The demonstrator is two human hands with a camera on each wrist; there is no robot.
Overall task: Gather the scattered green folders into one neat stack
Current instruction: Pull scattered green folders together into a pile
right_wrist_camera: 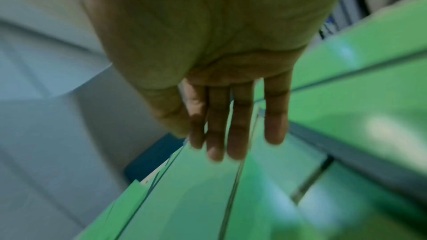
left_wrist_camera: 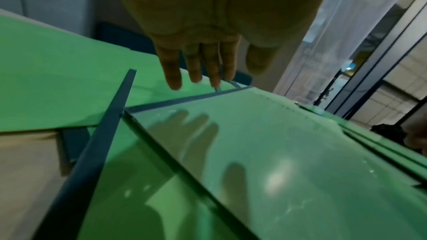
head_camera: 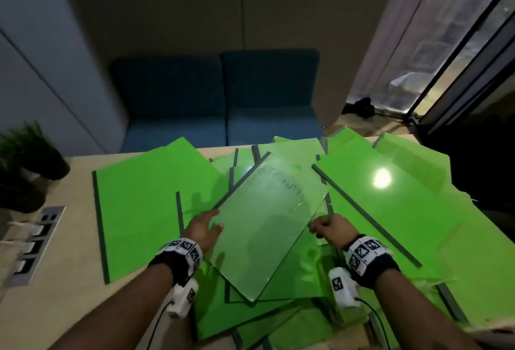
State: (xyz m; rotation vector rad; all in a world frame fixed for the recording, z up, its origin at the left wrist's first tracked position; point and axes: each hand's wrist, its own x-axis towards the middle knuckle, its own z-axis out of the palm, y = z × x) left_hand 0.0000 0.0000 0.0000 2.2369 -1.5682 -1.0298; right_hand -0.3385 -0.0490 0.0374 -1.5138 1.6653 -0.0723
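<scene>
Both hands flank the top folder (head_camera: 267,227) mid-worktop (head_camera: 69,294): left hand (head_camera: 202,228) flat, fingers straight along its edge; right hand (head_camera: 331,228) appears curled on the opposite edge. Green folders (head_camera: 139,210) sprawl across the far edge.

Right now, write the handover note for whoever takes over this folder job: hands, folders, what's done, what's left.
Left hand: open, fingers straight, at the left edge of the pale top folder.
Right hand: at that folder's right edge; the head view shows the fingers bent, the wrist view shows them straight, so the grip is unclear.
Folders: the top folder lies tilted across a loose central pile. One large folder lies flat to the left, several more fan out to the right, all on the table.
Done: a rough heap in the middle, nothing squared.
Left: pull in the outliers, align the edges, make one stack.
</scene>
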